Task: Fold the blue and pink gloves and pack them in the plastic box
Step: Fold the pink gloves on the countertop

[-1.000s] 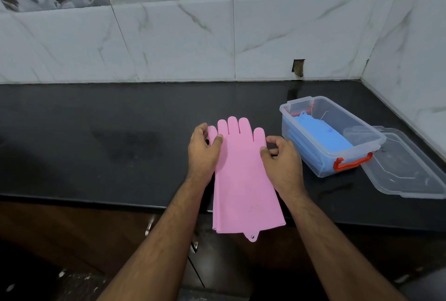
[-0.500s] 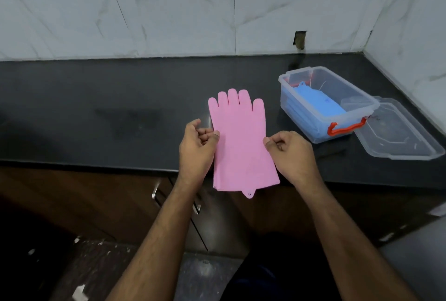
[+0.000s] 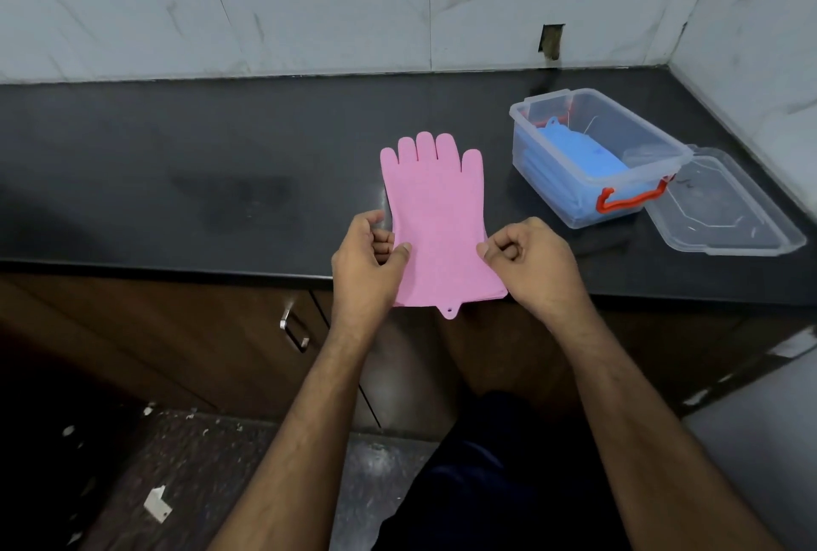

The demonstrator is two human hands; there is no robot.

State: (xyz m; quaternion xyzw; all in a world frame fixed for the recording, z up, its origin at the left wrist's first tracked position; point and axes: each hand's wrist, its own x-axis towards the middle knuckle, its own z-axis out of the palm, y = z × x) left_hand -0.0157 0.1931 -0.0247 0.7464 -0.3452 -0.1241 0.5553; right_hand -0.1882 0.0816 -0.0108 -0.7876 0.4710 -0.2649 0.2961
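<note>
The pink gloves [image 3: 435,214] lie stacked flat on the black counter [image 3: 177,179], fingers pointing to the wall, cuff hanging over the front edge. My left hand [image 3: 369,261] pinches the left edge near the cuff between thumb and fingers. My right hand [image 3: 528,261] pinches the right edge, its fingers curled. The clear plastic box [image 3: 636,132] with red handles stands to the right, and the folded blue gloves [image 3: 579,152] lie inside it.
The box's clear lid [image 3: 725,214] lies flat on the counter just right of the box. Marble wall tiles close off the back and right side. Below the counter edge are brown cabinet doors with a metal handle [image 3: 294,327].
Both hands slid down the pink gloves from the finger end to the cuff end and now pinch the side edges. The camera tilted downward.
</note>
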